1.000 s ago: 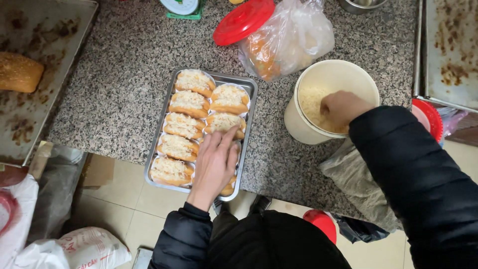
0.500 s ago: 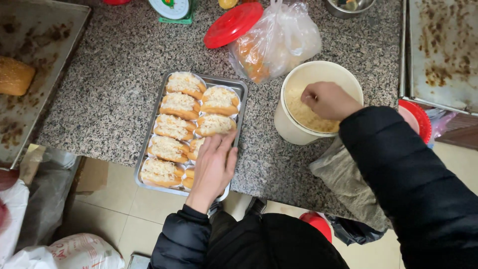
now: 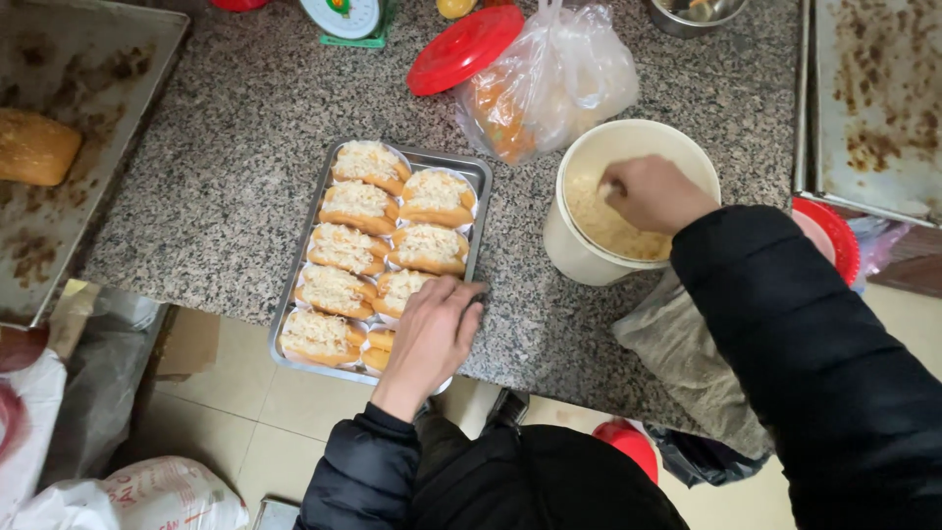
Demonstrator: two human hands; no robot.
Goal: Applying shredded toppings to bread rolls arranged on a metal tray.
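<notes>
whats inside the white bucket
The white bucket holds a pale, crumbly shredded filling. The right hand reaches into it, fingers down in the filling. What the fingers grip, and how deep the filling goes, is hidden.

I wear a black padded jacket, its fabric matte and slightly puffy, with soft folds along both sleeves. The left sleeve ends in a snug gathered cuff at my wrist, just below my bare left hand (image 3: 432, 329). The right sleeve is broad and bulky, with a rounded edge where my bare right hand (image 3: 655, 193) comes out. Neither hand has a glove, ring or watch. The jacket's front is the same plain black.
</notes>
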